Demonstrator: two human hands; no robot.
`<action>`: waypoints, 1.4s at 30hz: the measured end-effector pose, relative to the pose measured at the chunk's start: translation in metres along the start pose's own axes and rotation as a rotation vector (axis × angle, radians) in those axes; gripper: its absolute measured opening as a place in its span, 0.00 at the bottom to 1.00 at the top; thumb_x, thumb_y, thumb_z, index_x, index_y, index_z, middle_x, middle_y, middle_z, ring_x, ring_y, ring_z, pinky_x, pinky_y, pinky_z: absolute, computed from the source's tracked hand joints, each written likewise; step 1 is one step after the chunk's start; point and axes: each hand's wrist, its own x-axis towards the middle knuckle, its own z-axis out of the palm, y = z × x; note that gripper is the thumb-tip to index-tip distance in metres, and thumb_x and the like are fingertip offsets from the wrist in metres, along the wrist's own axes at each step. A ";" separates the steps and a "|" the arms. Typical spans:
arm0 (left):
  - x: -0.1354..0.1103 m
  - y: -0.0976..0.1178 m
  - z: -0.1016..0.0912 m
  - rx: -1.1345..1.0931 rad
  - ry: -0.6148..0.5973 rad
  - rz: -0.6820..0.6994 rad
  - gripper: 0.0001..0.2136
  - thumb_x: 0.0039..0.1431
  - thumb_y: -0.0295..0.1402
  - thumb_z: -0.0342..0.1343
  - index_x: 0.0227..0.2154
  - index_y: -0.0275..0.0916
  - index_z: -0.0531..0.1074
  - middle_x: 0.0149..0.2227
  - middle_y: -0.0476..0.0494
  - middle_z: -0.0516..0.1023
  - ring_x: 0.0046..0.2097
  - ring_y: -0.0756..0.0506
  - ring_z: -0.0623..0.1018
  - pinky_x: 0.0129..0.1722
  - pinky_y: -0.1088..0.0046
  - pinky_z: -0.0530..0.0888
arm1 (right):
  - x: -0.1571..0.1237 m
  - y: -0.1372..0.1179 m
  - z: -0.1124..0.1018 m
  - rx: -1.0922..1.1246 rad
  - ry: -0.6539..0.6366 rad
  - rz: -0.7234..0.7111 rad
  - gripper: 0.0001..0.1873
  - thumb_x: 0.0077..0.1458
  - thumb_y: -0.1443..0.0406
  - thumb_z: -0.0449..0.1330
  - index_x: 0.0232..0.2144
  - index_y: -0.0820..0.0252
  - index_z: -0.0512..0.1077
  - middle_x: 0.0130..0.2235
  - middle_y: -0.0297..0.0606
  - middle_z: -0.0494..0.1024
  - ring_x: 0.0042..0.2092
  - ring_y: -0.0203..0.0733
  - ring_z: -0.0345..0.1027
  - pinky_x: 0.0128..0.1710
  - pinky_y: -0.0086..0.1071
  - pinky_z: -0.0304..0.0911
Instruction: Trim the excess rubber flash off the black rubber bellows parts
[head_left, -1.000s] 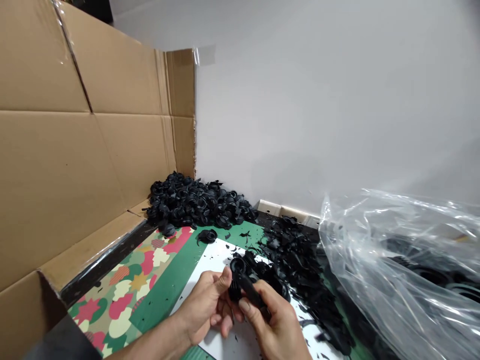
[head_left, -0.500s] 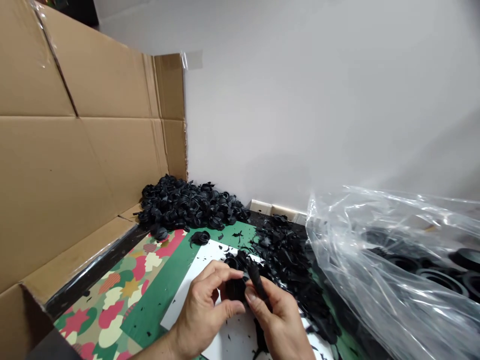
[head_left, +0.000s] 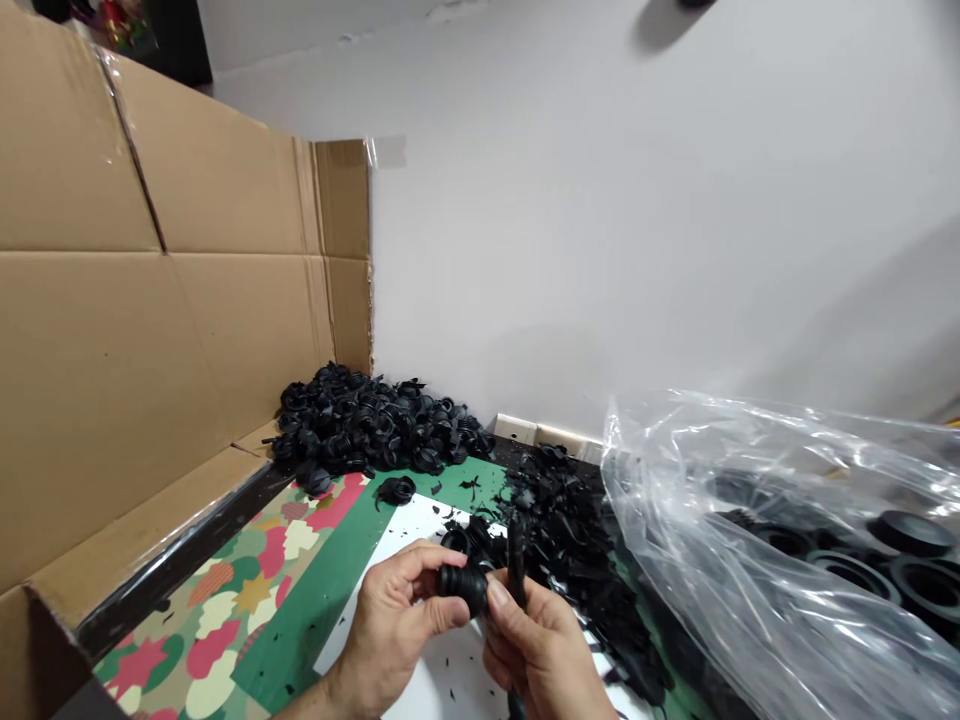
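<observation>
Between the thumb and fingers of my left hand [head_left: 394, 615] is a black ribbed rubber bellows [head_left: 459, 588], its ringed side showing. My right hand [head_left: 544, 640] is closed around a slim dark tool [head_left: 516, 555] that stands nearly upright; its exact kind cannot be made out. The right thumb and fingertips also touch the bellows' right end. Both hands are above a white sheet [head_left: 450, 670] sprinkled with small black bits. Just behind the bellows lie more black rubber pieces [head_left: 480, 540], partly hidden by it.
A heap of ribbed black parts [head_left: 375, 420] lies by the cardboard wall [head_left: 225, 340]. One curled piece [head_left: 395, 490] sits on the green paper [head_left: 315, 590]. Thin black scraps [head_left: 585, 560] pile up at right, beside a clear plastic bag [head_left: 675, 500] with round black parts.
The bellows has turned in my fingers, bringing its ribbed side into view. The tool has swung from slanted to nearly upright. My head view has shifted slightly upward.
</observation>
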 end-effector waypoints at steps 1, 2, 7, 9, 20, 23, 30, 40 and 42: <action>0.000 0.001 0.000 -0.018 0.000 -0.015 0.11 0.40 0.33 0.71 0.31 0.39 0.82 0.27 0.49 0.74 0.28 0.51 0.71 0.27 0.80 0.70 | 0.000 0.000 0.001 0.021 -0.007 0.006 0.26 0.36 0.48 0.71 0.21 0.62 0.66 0.15 0.18 0.50 0.18 0.25 0.36 0.18 0.24 0.39; 0.000 0.002 0.001 -0.032 0.000 -0.027 0.11 0.40 0.33 0.71 0.30 0.38 0.81 0.26 0.49 0.74 0.27 0.51 0.71 0.27 0.80 0.70 | 0.000 -0.001 0.002 0.040 -0.013 0.013 0.26 0.35 0.48 0.72 0.21 0.62 0.66 0.15 0.18 0.50 0.18 0.25 0.36 0.18 0.24 0.38; 0.000 0.003 0.001 -0.074 0.008 -0.055 0.11 0.39 0.34 0.71 0.28 0.37 0.81 0.25 0.50 0.74 0.23 0.52 0.72 0.24 0.79 0.70 | -0.001 -0.001 0.003 0.061 -0.016 0.025 0.27 0.34 0.48 0.72 0.21 0.63 0.68 0.15 0.18 0.50 0.18 0.24 0.37 0.17 0.24 0.38; 0.000 0.003 0.002 -0.088 0.008 -0.065 0.12 0.38 0.34 0.71 0.28 0.36 0.81 0.24 0.50 0.74 0.22 0.52 0.73 0.23 0.79 0.71 | 0.000 0.000 0.002 0.045 -0.016 0.022 0.26 0.35 0.48 0.72 0.21 0.64 0.69 0.15 0.18 0.49 0.18 0.25 0.37 0.17 0.24 0.39; 0.001 -0.001 0.000 -0.002 0.062 -0.001 0.11 0.34 0.31 0.73 0.25 0.37 0.81 0.25 0.48 0.73 0.27 0.50 0.71 0.27 0.78 0.67 | 0.007 0.015 -0.011 0.016 0.000 0.032 0.25 0.36 0.48 0.71 0.23 0.63 0.70 0.15 0.17 0.47 0.18 0.25 0.34 0.17 0.24 0.38; 0.002 -0.002 -0.002 0.036 0.067 0.022 0.11 0.34 0.33 0.73 0.25 0.38 0.82 0.25 0.47 0.73 0.28 0.49 0.69 0.28 0.77 0.65 | 0.008 0.018 -0.012 0.011 0.004 0.028 0.24 0.37 0.49 0.71 0.22 0.62 0.70 0.15 0.18 0.47 0.18 0.26 0.34 0.17 0.25 0.38; 0.000 -0.002 -0.003 0.093 0.080 0.056 0.08 0.37 0.33 0.71 0.23 0.39 0.82 0.25 0.47 0.72 0.29 0.47 0.69 0.29 0.74 0.64 | 0.009 0.021 -0.014 0.021 -0.006 0.037 0.21 0.39 0.52 0.71 0.22 0.61 0.70 0.15 0.19 0.47 0.17 0.26 0.36 0.16 0.25 0.40; 0.001 0.002 -0.001 0.111 0.106 0.050 0.06 0.35 0.26 0.68 0.22 0.38 0.81 0.24 0.48 0.71 0.29 0.47 0.69 0.29 0.74 0.65 | 0.009 0.022 -0.013 -0.028 0.017 0.024 0.21 0.39 0.50 0.71 0.20 0.60 0.70 0.14 0.20 0.49 0.16 0.27 0.39 0.15 0.25 0.41; 0.001 0.004 0.000 0.107 0.116 0.029 0.06 0.34 0.26 0.68 0.21 0.38 0.81 0.24 0.48 0.71 0.28 0.47 0.69 0.28 0.74 0.64 | 0.009 0.022 -0.012 -0.033 0.009 0.022 0.21 0.39 0.51 0.71 0.20 0.59 0.69 0.15 0.20 0.49 0.16 0.26 0.37 0.14 0.25 0.40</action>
